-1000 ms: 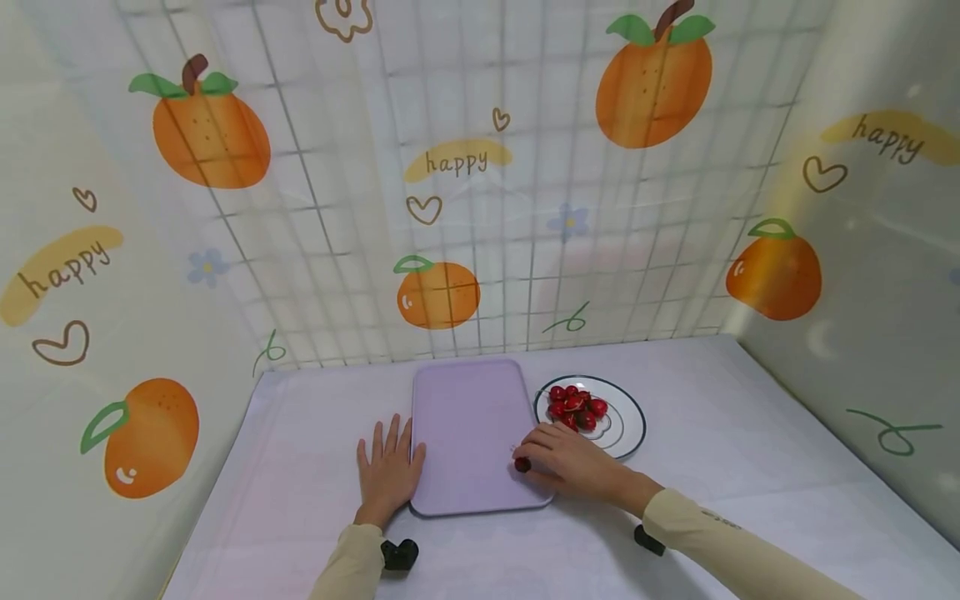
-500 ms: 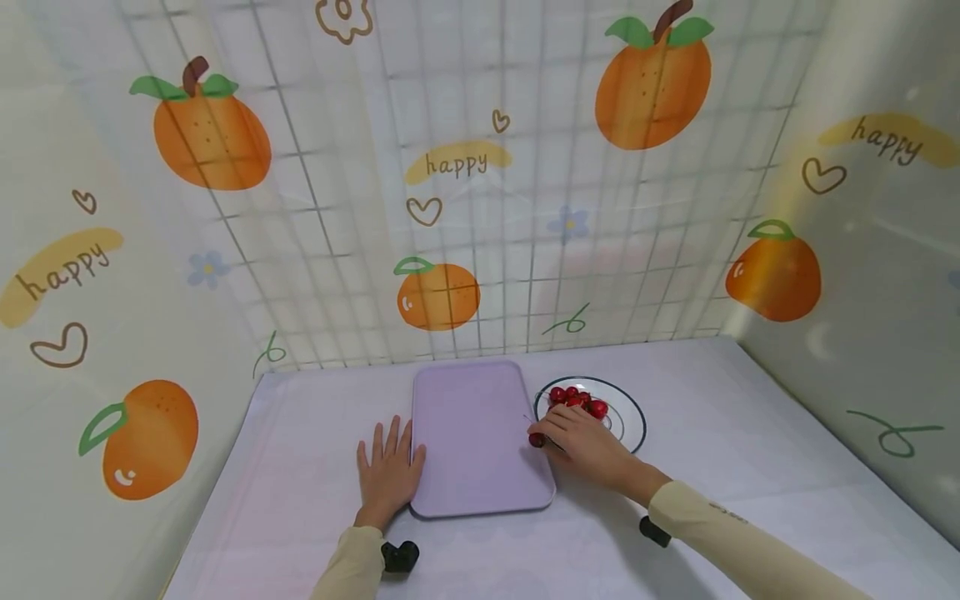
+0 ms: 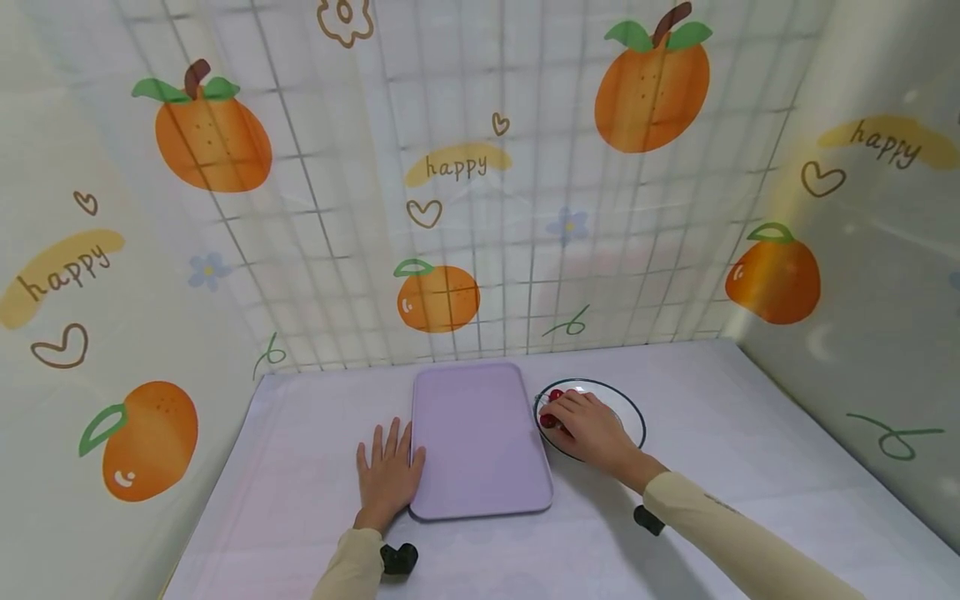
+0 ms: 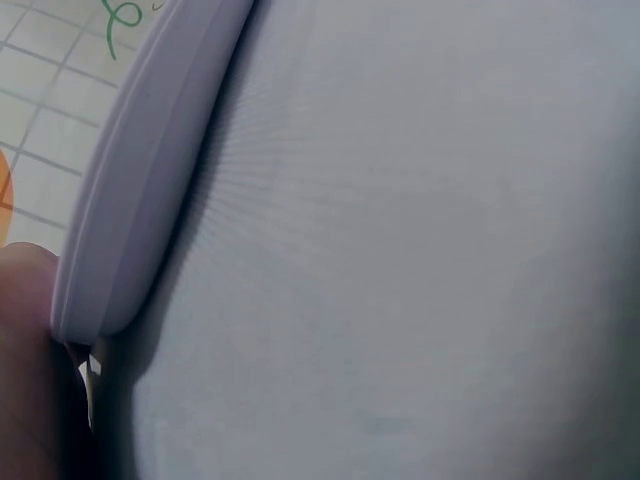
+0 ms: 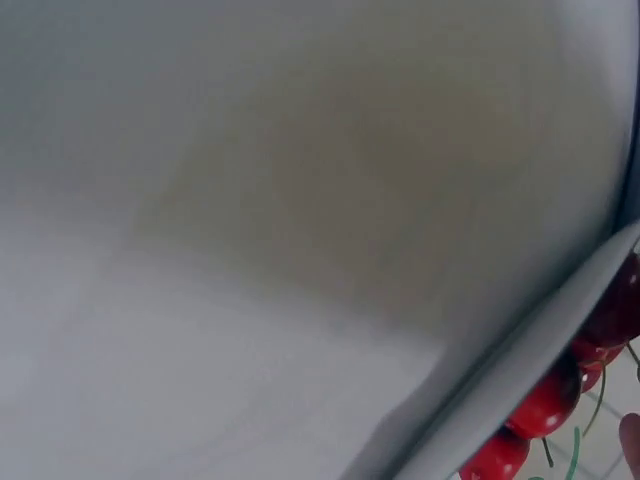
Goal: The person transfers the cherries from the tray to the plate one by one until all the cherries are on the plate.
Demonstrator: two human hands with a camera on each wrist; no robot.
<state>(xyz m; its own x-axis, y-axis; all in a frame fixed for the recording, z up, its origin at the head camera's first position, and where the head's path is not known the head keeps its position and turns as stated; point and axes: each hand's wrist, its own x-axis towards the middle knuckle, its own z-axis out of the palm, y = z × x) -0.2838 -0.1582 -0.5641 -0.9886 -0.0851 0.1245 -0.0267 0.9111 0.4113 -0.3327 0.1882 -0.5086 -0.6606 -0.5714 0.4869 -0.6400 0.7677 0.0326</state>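
Note:
My right hand (image 3: pixel 588 429) is over the white plate (image 3: pixel 633 417), its curled fingers around a dark red cherry (image 3: pixel 548 421). Other cherries (image 3: pixel 556 395) on the plate are mostly hidden behind this hand. In the right wrist view, several red cherries (image 5: pixel 545 400) with thin stems show past the plate rim (image 5: pixel 520 365), with a fingertip at the right edge. My left hand (image 3: pixel 390 475) lies flat with spread fingers on the table, its thumb against the left edge of a lilac tray (image 3: pixel 480 442). The left wrist view shows the tray's side wall (image 4: pixel 140 180) close to a finger.
A pale cloth covers the table (image 3: pixel 300 467). The tray stands just left of the plate. Behind rises a curtain (image 3: pixel 345 275) printed with oranges and grid lines, and similar sheets close off both sides.
My right hand has moved away and to the right with the cherry, from over the tray's right edge to over the plate. The left hand has stayed still.

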